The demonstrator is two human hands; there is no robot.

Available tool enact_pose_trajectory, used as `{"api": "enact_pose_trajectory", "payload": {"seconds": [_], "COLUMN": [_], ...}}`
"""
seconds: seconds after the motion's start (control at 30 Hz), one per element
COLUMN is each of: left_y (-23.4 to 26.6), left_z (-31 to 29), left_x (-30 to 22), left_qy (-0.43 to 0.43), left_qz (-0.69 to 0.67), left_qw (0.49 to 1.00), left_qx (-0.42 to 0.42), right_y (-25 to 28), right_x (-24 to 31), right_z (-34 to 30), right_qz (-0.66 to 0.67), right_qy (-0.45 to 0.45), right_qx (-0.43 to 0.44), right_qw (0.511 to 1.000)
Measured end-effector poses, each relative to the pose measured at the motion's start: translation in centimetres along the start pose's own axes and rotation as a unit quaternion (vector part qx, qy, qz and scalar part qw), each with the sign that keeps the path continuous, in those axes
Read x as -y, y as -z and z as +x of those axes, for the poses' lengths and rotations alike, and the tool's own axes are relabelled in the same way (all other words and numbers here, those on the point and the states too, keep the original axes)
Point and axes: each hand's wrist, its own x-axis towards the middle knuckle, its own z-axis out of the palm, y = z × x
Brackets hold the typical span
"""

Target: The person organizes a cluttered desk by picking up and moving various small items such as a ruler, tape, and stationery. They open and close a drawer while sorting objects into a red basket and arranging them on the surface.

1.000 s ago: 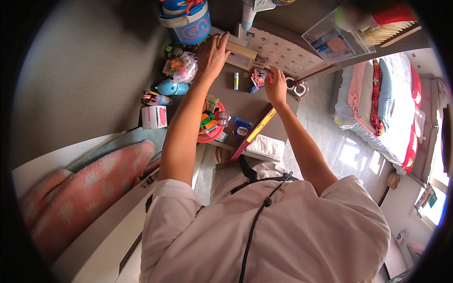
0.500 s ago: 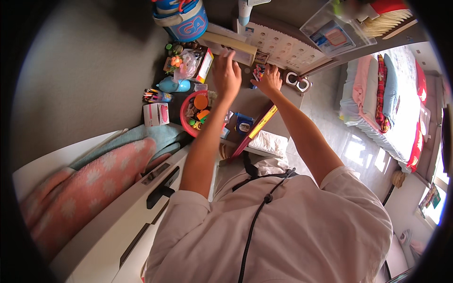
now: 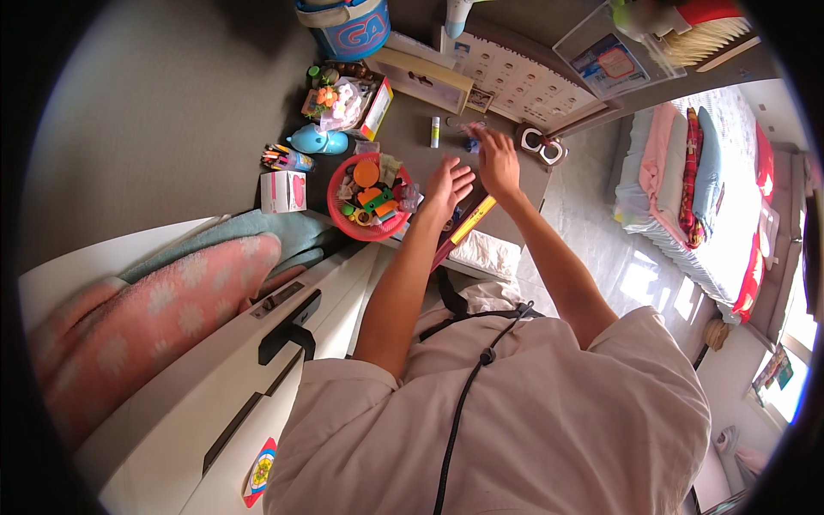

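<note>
My left hand (image 3: 450,182) is open, with its fingers apart and nothing in them, over the near part of the desk beside the red basket (image 3: 333,204). Toys and orange and green pieces fill that basket. My right hand (image 3: 499,160) reaches farther in, its fingers stretched out and slightly blurred at the tips. By those fingertips lies a small blue and reddish item (image 3: 473,143); its kind and whether I touch it are unclear. A glue stick (image 3: 435,133) with a green and white body stands upright beyond my left hand. Below my hands, a dark red board with a yellow strip (image 3: 472,219) leans at the desk edge.
To the left stand a pencil cup (image 3: 287,159), a pink-and-white box (image 3: 283,190) and a blue toy (image 3: 318,140). A blue bucket (image 3: 350,34) is at the back. A white door with a black handle (image 3: 290,330) is lower left, and a bed (image 3: 730,180) is right.
My left hand has drawn back toward me and right, and the glue stick now shows. My right hand has shifted slightly nearer to me. The view has moved a little.
</note>
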Motion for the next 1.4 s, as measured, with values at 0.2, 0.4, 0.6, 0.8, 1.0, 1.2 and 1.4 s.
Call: {"api": "enact_pose_trajectory", "payload": {"seconds": [0.2,0.4,0.6,0.8,1.0,1.2,1.4], "left_y": [-1.3,2.9,2.1,3.0,2.2,1.4,0.4], "left_z": [-3.1,0.4,-2.2,-2.1,-3.2,-2.1,-3.8], "left_x": [-2.3,0.5,-0.2,-0.1,0.7,1.4,1.9], "left_qy": [0.073,0.054,0.047,0.068,-0.012,0.006,-0.011], "left_qz": [-0.170,-0.260,-0.256,-0.272,-0.217,-0.163,-0.147], "left_qw": [0.978,0.957,0.960,0.953,0.972,0.985,0.984], "left_qx": [0.096,0.115,0.108,0.111,0.090,0.056,0.104], "right_y": [3.4,1.0,-4.2,-7.3,-5.2,-1.4,0.2], "right_x": [3.0,-1.2,-6.3,-7.5,-6.2,-2.8,1.1], "right_z": [-4.7,-1.8,4.9,7.3,4.5,-3.7,-8.5], "right_qz": [0.164,0.247,0.222,0.171,0.212,0.429,0.293], "right_qy": [0.106,-0.007,-0.211,-0.304,-0.272,-0.279,-0.087], "right_qx": [0.123,0.063,0.050,0.143,-0.012,0.000,0.089], "right_qw": [0.973,0.967,0.951,0.926,0.939,0.859,0.948]}}
